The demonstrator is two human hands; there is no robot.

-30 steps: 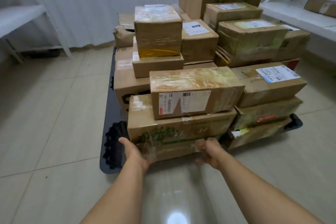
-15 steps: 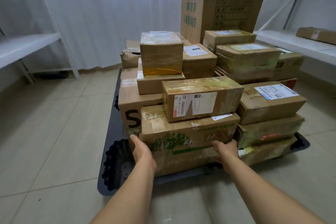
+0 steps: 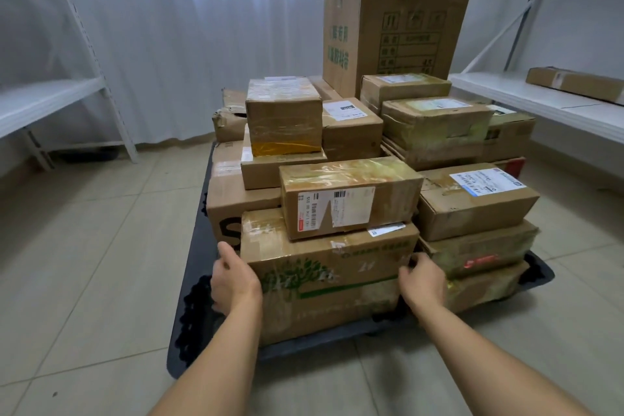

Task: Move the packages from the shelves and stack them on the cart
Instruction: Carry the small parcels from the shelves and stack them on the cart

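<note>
Both hands, left hand [image 3: 236, 280] and right hand [image 3: 422, 284], fingers curled on the green-printed carton [image 3: 324, 284] at lower centre, seat it on the cart [image 3: 182, 348] (next: let go).

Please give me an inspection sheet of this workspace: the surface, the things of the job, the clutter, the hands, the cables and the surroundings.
Surface: dark flat cart platform on a pale tiled floor.
Job's things: many brown cardboard packages stacked on the cart; front bottom one is a brown box with green tree print, with a taped box bearing a white barcode label on top; a tall brown carton with green print at the back.
Clutter: nothing seen.
Hands: left hand and right hand hold the tree-print box by its side edges.
Cables: nothing seen.
Surroundings: white curtain, white metal shelves on both sides; one long flat brown package on the right shelf.
</note>
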